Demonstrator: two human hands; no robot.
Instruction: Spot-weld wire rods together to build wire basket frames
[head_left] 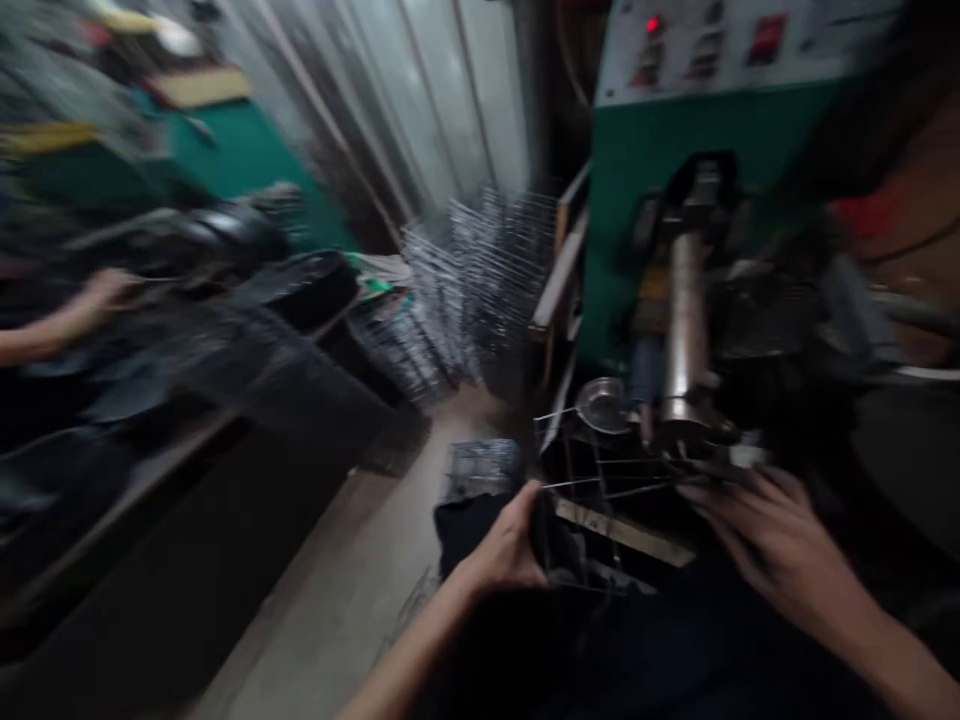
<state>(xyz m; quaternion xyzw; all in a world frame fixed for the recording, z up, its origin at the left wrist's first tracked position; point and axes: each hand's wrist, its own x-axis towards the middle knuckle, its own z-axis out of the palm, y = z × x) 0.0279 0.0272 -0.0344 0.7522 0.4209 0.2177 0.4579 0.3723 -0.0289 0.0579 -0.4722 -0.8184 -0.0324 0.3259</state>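
Presently, the left hand (517,545) is closed on the left end of a thin wire frame (600,480) — thumb and fingers are clamped at its edge. The right hand (765,520) is half open, with fingers stretched toward the right end of the frame; blur hides whether they pinch it, so I cannot tell. The frame is between the two hands, and its long wires run from left to right, rising a little toward the right hand. Just above the right fingers is the lower end of a metal cylinder (684,330) — it points down to them. A small round metal dish (602,404) is beyond the frame, up and right from the left hand.
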